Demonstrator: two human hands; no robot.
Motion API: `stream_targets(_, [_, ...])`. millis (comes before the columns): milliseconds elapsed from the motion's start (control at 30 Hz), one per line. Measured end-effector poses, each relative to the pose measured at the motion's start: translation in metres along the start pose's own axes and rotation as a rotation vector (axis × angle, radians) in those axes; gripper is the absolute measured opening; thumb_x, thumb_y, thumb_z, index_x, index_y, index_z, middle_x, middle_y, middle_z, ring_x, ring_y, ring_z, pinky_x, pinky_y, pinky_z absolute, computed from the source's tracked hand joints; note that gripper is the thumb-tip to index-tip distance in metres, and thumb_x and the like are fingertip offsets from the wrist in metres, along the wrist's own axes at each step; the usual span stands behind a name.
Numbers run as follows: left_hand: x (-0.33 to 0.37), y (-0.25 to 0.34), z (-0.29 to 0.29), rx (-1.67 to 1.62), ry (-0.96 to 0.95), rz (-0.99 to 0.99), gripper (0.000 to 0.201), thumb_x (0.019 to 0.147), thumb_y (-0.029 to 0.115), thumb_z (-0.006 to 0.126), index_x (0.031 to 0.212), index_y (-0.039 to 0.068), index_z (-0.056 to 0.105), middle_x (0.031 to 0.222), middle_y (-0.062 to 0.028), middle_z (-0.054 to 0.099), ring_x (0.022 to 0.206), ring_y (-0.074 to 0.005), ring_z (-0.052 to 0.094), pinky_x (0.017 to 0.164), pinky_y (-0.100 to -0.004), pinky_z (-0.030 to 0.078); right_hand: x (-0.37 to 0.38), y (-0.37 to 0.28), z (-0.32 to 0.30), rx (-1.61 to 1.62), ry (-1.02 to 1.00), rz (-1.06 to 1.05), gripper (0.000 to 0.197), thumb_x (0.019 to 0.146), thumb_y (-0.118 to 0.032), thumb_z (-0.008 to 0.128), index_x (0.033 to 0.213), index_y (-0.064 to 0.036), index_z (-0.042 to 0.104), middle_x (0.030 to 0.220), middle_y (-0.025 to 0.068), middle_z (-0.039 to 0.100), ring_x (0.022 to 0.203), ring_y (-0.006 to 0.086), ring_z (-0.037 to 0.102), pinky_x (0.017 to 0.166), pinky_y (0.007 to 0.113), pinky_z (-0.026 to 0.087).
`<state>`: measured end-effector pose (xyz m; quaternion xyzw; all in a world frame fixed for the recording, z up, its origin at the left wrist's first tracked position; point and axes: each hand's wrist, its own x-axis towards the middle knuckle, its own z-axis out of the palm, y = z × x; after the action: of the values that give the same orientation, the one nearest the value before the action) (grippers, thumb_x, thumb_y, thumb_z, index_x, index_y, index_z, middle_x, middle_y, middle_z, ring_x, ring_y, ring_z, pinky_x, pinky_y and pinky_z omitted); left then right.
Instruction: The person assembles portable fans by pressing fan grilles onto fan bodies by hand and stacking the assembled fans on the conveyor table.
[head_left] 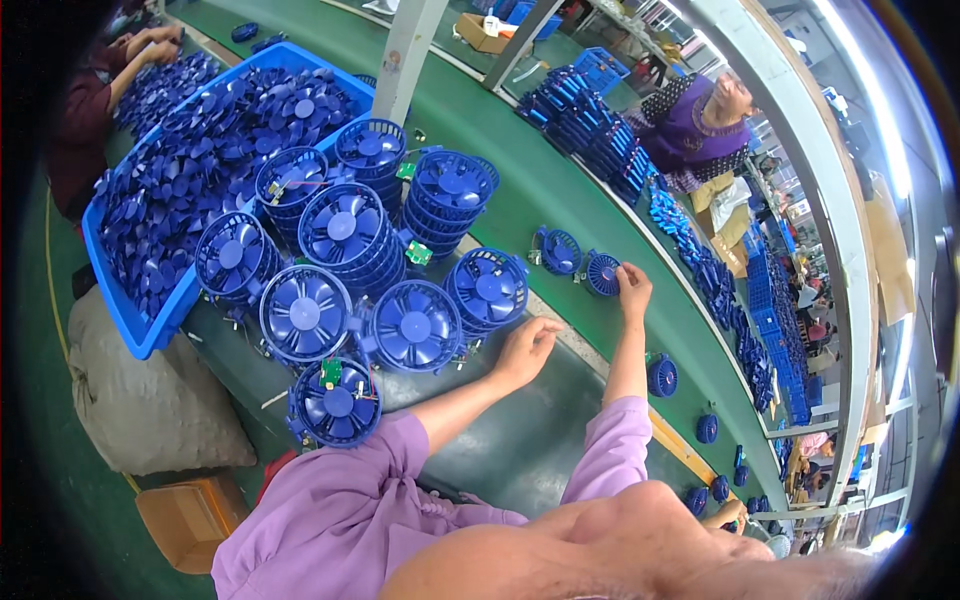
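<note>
Overall lighting is bright. A tube light (884, 110) at upper right glares white. Blue fans (416, 326) show glossy highlights. Fisheye distortion bows the white beam (825, 160); corners fall black; distant background is soft.

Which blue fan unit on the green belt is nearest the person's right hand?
The fan unit with the right hand at its rim, just right of another unit; the others on the green belt lie apart from that hand.
</note>
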<state>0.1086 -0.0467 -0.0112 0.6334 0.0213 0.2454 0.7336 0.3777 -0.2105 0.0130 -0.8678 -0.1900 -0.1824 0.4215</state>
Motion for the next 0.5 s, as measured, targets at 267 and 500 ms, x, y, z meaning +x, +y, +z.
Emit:
stream_targets(267, [-0.001,-0.003,-0.007,0.013,-0.013,-0.030,0.016,0.094,0.007,0.053,0.108,0.004,0.060,0.094,-0.0062,0.065,0.081,-0.0146,0.062,0.073,-0.0291,0.052,0.006,-0.008,0.000,0.202,0.076,0.303,0.027,0.083,-0.017,0.070,0.103,0.0008,0.068,0.093,0.0128,0.071,0.083,0.0206,0.068,0.074,0.030,0.053])
stream_targets(500, [0.000,-0.008,-0.008,-0.031,0.019,-0.042,0.015,0.090,0.006,0.056,0.104,0.006,0.063,0.101,-0.0089,0.067,0.089,-0.0223,0.065,0.076,-0.0329,0.051,-0.010,-0.023,0.008,-0.106,0.028,0.087,0.034,0.083,-0.027,0.070,0.108,-0.0032,0.067,0.101,0.0181,0.069,0.096,0.0296,0.066,0.082,0.038,0.052])
